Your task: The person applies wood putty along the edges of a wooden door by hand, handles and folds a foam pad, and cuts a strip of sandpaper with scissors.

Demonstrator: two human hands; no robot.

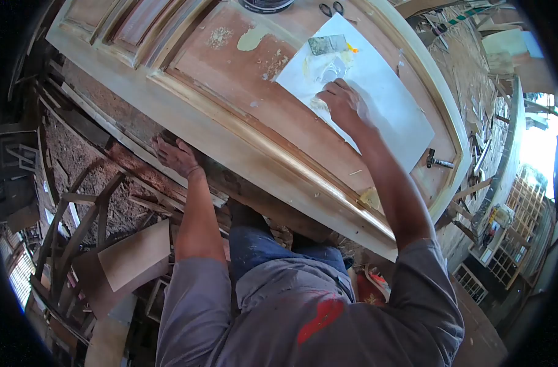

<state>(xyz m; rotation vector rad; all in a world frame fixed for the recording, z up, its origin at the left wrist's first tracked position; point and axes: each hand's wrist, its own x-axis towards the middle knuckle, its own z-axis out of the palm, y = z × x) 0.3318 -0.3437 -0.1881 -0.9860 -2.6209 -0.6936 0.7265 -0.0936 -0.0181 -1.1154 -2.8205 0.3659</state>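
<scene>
Right hand (pixel 343 104) on white sheet (pixel 383 104), putty beneath

Left hand (pixel 176 156): fingertips curl under door (pixel 187 116) edge, hidden; can't tell what they grip. Right hand (pixel 343 104) covers whatever it holds on white sheet (pixel 383 104), not visible. Dark tub (pixel 265 5) cut off by top edge. Scissors (pixel 331 8) partly cropped. Small metal item (pixel 438 162) near sheet's corner too small to ID. Legs hidden under door.
</scene>
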